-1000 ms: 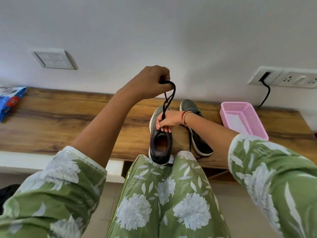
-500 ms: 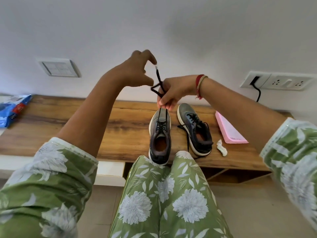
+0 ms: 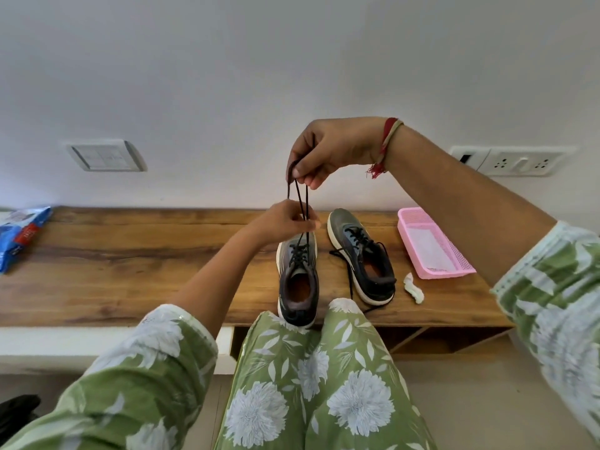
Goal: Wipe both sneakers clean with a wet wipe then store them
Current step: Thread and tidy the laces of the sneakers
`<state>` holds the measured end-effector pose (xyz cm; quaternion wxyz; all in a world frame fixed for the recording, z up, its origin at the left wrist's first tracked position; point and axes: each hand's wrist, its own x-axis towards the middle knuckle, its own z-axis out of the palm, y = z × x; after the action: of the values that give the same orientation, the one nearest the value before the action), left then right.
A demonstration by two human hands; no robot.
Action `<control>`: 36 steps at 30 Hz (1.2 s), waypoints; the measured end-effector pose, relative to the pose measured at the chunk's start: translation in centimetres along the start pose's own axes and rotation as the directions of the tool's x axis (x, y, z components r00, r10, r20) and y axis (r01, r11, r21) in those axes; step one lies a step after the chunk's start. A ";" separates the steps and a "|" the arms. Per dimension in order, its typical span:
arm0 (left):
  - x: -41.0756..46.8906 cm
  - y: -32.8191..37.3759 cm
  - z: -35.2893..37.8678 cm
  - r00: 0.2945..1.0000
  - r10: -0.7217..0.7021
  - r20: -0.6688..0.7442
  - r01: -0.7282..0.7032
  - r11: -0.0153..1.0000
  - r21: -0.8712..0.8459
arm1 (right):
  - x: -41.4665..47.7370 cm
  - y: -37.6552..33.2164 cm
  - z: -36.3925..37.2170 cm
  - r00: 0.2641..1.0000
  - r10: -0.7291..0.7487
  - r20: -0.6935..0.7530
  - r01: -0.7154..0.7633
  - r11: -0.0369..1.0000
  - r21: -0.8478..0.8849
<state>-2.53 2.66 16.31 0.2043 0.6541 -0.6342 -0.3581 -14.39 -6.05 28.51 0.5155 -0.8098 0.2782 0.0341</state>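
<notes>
— While the right hand (image 3: pixel 328 154) hangs high above the near sneaker (image 3: pixel 297 280), wrist bent, what's it gripping?
— The black laces (image 3: pixel 297 196), pinched taut in curled fingers. The left hand (image 3: pixel 285 222) sits lower, just over that sneaker's toe, pinching both strands.
— The other sneaker (image 3: pixel 360 254)?
— Just right of it; a crumpled wipe (image 3: pixel 414 289) lies further right.
</notes>
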 end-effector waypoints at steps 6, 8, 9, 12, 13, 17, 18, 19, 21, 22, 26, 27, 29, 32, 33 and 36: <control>-0.2 2.9 -4.1 0.972 0.155 -0.180 -0.160 0.987 -0.015 | -1.2 -0.8 -1.1 0.995 -0.025 -0.098 0.033 0.997 0.074; -0.2 3.9 -5.4 0.959 0.193 -0.210 -0.202 0.979 -0.025 | -1.6 -1.3 -1.6 0.990 -0.046 -0.132 0.062 0.991 0.121; -0.1 4.3 -5.8 0.953 0.212 -0.216 -0.219 0.976 -0.011 | -1.8 -1.6 -1.8 0.986 -0.057 -0.154 0.080 0.986 0.145; 0.1 5.2 -6.3 0.948 0.248 -0.200 -0.239 0.969 0.067 | -2.4 -1.8 -2.1 0.973 -0.067 -0.219 0.118 0.967 0.227; 0.1 5.4 -6.2 0.946 0.257 -0.198 -0.246 0.966 0.077 | -2.6 -1.7 -2.1 0.971 -0.063 -0.228 0.123 0.959 0.256; 0.1 5.7 -6.4 0.929 0.279 -0.243 -0.274 0.960 0.056 | -3.3 -0.7 -2.4 0.975 -0.043 -0.217 0.123 0.919 0.373; 0.1 5.9 -6.6 0.925 0.283 -0.252 -0.277 0.959 0.061 | -3.5 -0.6 -2.6 0.976 -0.037 -0.215 0.121 0.911 0.393; 0.0 6.1 -6.8 0.922 0.288 -0.260 -0.279 0.958 0.072 | -3.7 -0.6 -2.8 0.977 -0.032 -0.212 0.118 0.905 0.409; -0.2 6.7 -7.4 0.910 0.301 -0.283 -0.281 0.953 0.111 | -4.0 -0.7 -3.1 0.977 -0.024 -0.210 0.114 0.898 0.424; -0.4 7.0 -7.7 0.902 0.307 -0.305 -0.279 0.951 0.131 | -4.2 -0.8 -3.2 0.977 -0.022 -0.213 0.113 0.897 0.428; -0.6 7.8 -8.5 0.870 0.303 -0.390 -0.260 0.952 0.159 | -4.6 -1.2 -3.2 0.968 -0.016 -0.251 0.122 0.903 0.411; -0.5 7.7 -8.4 0.864 0.290 -0.412 -0.250 0.957 0.149 | -4.6 -1.2 -3.0 0.965 -0.019 -0.262 0.128 0.906 0.404; -0.3 7.5 -8.1 0.831 0.247 -0.499 -0.234 0.968 0.090 | -4.7 -1.3 -2.7 0.959 -0.030 -0.281 0.137 0.919 0.369; -0.3 7.5 -8.0 0.789 0.194 -0.583 -0.251 0.968 -0.017 | -4.9 -1.5 -2.2 0.948 -0.046 -0.314 0.143 0.944 0.296; -0.3 7.7 -8.0 0.797 0.194 -0.572 -0.256 0.966 -0.028 | -4.9 -1.5 -2.0 0.944 -0.048 -0.326 0.151 0.942 0.299; -0.2 8.5 -7.7 0.827 0.203 -0.524 -0.270 0.961 -0.054 | -5.1 -1.6 -1.4 0.927 -0.053 -0.371 0.185 0.926 0.330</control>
<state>-2.69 0.46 27.57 0.4496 0.6277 -0.6090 -0.1818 -18.19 -4.68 32.24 0.5969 -0.7102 0.3176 -0.1959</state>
